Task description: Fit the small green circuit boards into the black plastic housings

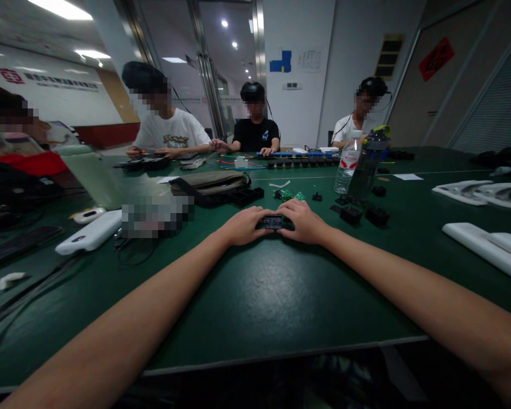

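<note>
My left hand [247, 225] and my right hand [303, 221] meet over the green tabletop, fingers curled around a small black rectangular case [273, 221]. Each hand grips one end of it between thumb and fingers. Its face looks open, with detail inside too small to make out. Just beyond my fingers lie small green circuit boards [284, 194]. A little black part [317, 196] rests to their right. Farther right sit several black box-shaped pieces, among them one black block [351, 214] and another black block [377, 215].
A clear water bottle [346, 167] and a dark bottle [368, 165] stand at back right. White curved parts [481, 193] lie at right. On the left are a pale green tumbler [91, 176], a white power bank [89, 232] and cables. Co-workers sit across the table.
</note>
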`<state>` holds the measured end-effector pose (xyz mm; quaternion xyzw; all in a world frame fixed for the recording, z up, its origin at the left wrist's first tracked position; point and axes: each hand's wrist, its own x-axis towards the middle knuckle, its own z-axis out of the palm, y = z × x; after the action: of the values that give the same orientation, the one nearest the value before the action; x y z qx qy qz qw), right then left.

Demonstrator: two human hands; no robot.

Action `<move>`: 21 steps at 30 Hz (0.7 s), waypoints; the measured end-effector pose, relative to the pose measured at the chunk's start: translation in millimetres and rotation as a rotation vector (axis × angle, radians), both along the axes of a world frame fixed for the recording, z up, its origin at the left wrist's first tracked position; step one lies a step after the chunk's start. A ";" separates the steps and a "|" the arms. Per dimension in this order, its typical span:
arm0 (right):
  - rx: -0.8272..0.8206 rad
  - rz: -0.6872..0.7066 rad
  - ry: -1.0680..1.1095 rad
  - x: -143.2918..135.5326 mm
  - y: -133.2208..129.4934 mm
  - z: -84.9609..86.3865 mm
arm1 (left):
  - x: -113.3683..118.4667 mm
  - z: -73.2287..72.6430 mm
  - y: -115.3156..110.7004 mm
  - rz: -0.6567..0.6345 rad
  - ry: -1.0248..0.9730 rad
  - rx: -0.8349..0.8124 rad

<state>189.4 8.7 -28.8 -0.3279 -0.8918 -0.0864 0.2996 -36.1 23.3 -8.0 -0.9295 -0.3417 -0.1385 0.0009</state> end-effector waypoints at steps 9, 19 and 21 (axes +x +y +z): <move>0.008 0.037 0.012 -0.6 -2.1 3.1 | -1.0 -2.6 2.3 -0.006 -0.004 0.010; -0.024 0.046 0.010 0.2 -1.8 3.9 | 0.3 0.0 -0.6 0.019 0.020 -0.005; -0.029 0.046 0.011 0.4 -1.6 3.9 | 0.9 0.6 -1.4 0.031 0.026 -0.014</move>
<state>189.8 7.1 -24.9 -0.3122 -0.8986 -0.0646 0.3015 -35.2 21.9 -7.3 -0.9259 -0.3568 -0.1240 0.0010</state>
